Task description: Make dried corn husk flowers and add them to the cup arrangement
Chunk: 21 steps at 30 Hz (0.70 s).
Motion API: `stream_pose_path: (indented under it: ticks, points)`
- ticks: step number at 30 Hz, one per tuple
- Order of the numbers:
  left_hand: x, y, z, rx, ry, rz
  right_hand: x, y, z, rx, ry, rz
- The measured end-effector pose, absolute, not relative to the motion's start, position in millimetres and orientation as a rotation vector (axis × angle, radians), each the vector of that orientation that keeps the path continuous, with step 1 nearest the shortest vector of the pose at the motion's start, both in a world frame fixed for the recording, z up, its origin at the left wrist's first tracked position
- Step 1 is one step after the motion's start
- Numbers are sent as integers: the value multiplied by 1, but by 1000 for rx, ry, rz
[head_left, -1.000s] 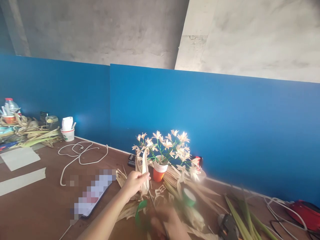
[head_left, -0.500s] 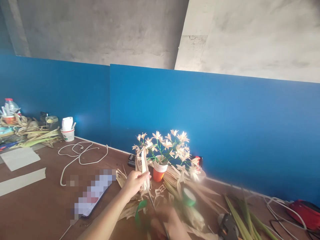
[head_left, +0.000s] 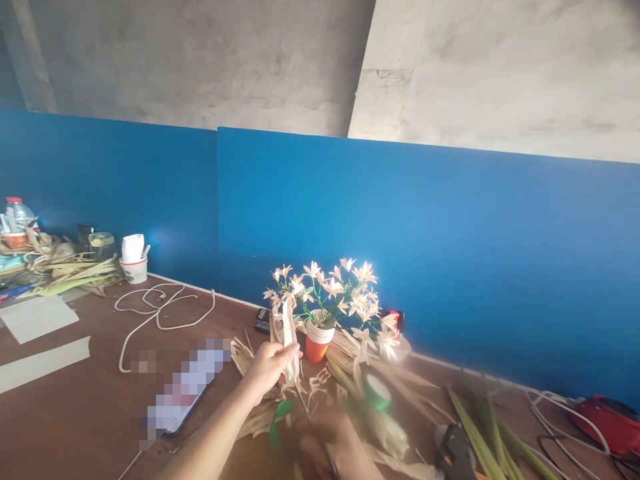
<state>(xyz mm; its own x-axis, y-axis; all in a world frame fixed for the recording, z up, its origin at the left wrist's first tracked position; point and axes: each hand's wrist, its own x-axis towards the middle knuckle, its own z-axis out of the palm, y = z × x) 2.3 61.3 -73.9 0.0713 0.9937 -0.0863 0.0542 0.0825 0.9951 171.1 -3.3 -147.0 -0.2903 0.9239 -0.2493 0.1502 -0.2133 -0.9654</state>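
Observation:
My left hand (head_left: 269,368) is closed on a pale dried leaf strip (head_left: 289,330) that it holds upright above the brown table (head_left: 90,407). My right hand (head_left: 334,448) is low at the bottom edge, smeared by motion, near a thin dark tool I cannot make out. A green ribbon loop (head_left: 278,415) hangs between the hands. Just behind stands an orange paper cup (head_left: 317,341) filled with handmade cream flowers (head_left: 330,290) on green stems. A green tape roll (head_left: 377,392) lies to the right of my hands.
Dried leaf scraps litter the table around the cup. A phone (head_left: 183,390) lies at left, with a white cable (head_left: 157,312) and a white cup (head_left: 135,267) behind. A glue gun (head_left: 453,453), green leaves (head_left: 483,427) and a red object (head_left: 607,423) lie at right. A blue panel (head_left: 400,253) backs the table.
Almost nothing has changed. The view shifted slightly; my left hand keeps hold of the leaf strip and my right hand stays blurred at the bottom edge.

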Motion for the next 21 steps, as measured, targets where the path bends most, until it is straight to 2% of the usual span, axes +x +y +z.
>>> stream_pose_path:
  ticks: [21]
  points:
    - [1,65,-80,1181,1203,1089,169,2,-152,-1225,-1560,1420]
